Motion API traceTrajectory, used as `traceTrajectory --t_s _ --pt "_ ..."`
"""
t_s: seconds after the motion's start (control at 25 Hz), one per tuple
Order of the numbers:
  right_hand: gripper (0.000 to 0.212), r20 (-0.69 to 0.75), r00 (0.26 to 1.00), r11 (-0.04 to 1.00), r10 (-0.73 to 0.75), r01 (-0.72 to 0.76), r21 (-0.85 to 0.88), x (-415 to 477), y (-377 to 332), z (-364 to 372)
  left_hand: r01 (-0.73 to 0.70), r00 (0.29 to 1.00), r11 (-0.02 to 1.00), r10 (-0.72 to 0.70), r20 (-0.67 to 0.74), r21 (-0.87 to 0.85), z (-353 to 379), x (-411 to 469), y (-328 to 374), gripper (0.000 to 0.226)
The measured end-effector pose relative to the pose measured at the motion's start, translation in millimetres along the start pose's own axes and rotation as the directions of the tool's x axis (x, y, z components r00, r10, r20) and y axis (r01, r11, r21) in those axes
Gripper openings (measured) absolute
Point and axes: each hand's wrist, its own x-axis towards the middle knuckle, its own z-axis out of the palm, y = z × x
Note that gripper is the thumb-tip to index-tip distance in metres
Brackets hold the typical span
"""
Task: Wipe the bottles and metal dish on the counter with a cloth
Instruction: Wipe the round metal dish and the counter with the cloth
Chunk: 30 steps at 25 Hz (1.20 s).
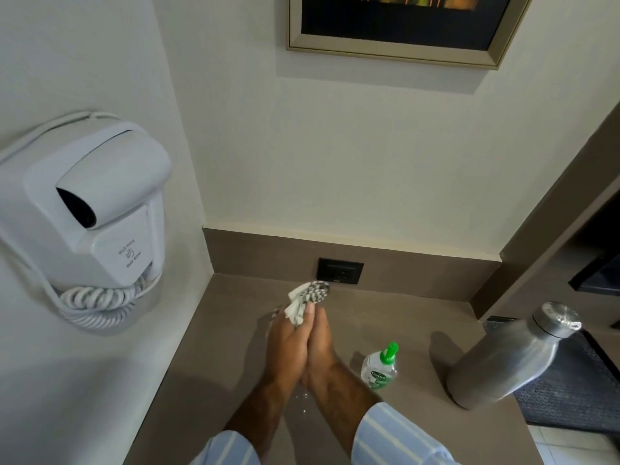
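Note:
My left hand (288,344) and my right hand (320,344) are pressed together over the middle of the brown counter (214,364), both closed on a black-and-white checked cloth (305,298) that sticks out past the fingertips. Whether anything is wrapped in the cloth is hidden. A small clear bottle with a green cap (380,365) stands just right of my right wrist. A tall steel bottle (510,357) stands further right near the counter's edge. No metal dish shows.
A white wall-mounted hair dryer (84,209) with a coiled cord hangs on the left wall. A black socket (340,271) sits in the backsplash behind the cloth. A framed picture (402,25) hangs above. A dark mat (570,380) lies on the floor at right.

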Motion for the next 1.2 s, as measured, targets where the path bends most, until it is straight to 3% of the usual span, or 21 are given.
traceTrajectory --t_s 0.04,0.12,0.2,0.28,0.36,0.4,0.48,0.6,0.64,0.76,0.8,0.92,1.0,1.12,1.2 --pt "0.035 0.026 1.0 1.0 -0.008 0.008 0.019 -1 -7 3 -0.106 0.994 0.994 0.106 0.001 -0.028 -3 -7 -1 0.023" --pt "0.059 0.058 0.998 1.0 0.016 -0.017 0.007 4 -27 0 -0.191 0.982 0.977 0.191 -0.007 -0.092 -14 -30 -17 0.022" --pt "0.071 0.095 0.995 0.999 0.038 -0.039 0.004 4 -26 -4 -0.07 0.997 0.991 0.067 -0.031 -0.113 -21 -34 -30 0.019" --pt "0.065 0.068 0.997 1.0 0.021 -0.022 0.003 -5 -7 -5 0.134 0.991 0.99 -0.135 -0.008 -0.053 -14 -15 -24 0.021" --pt "0.052 0.025 1.0 0.987 0.011 -0.015 0.16 -11 13 -1 0.208 0.977 0.978 -0.209 0.04 0.032 -3 6 -12 0.031" --pt "0.051 0.007 0.998 0.971 0.059 -0.059 0.231 -7 17 -1 0.172 0.985 0.984 -0.173 0.026 0.051 1 8 -4 0.031" --pt "0.049 0.012 0.999 0.985 -0.046 0.044 0.165 -9 -1 2 0.0 1.0 1.0 0.0 -0.008 0.012 3 -7 -1 0.022" --pt "0.064 0.089 0.996 0.987 0.014 -0.028 0.156 -6 -31 -7 -0.203 0.973 0.977 0.209 0.096 -0.066 -9 -42 -24 0.026" --pt "0.067 0.042 0.999 0.992 0.027 -0.031 0.118 -3 -34 -13 -0.178 0.98 0.983 0.181 0.082 -0.038 -12 -40 -32 0.023" --pt "0.067 0.002 1.0 0.997 0.031 -0.031 0.072 -1 -8 -12 0.168 0.985 0.984 -0.165 0.059 -0.06 -6 -2 -22 0.018" --pt "0.062 -0.011 1.0 0.997 0.027 -0.026 0.077 0 0 -8 0.208 0.975 0.977 -0.203 0.085 -0.055 1 8 -18 0.02" --pt "0.049 0.01 0.998 0.998 -0.054 0.054 0.042 2 -19 -3 0.097 0.988 0.974 -0.069 0.142 -0.205 12 -3 -10 0.014" --pt "0.062 0.011 1.0 0.997 -0.022 0.021 0.074 1 -47 -3 0.072 0.981 0.964 -0.022 0.192 -0.258 1 -26 -23 0.038" --pt "0.069 -0.019 1.0 0.999 -0.007 0.008 0.037 0 -48 1 0.15 0.987 0.971 -0.136 0.09 -0.184 -8 -13 -34 0.024" --pt "0.066 -0.05 0.998 1.0 0.024 -0.024 0.0 -1 -26 5 0.244 0.969 0.947 -0.23 0.091 -0.208 5 11 -20 0.028"
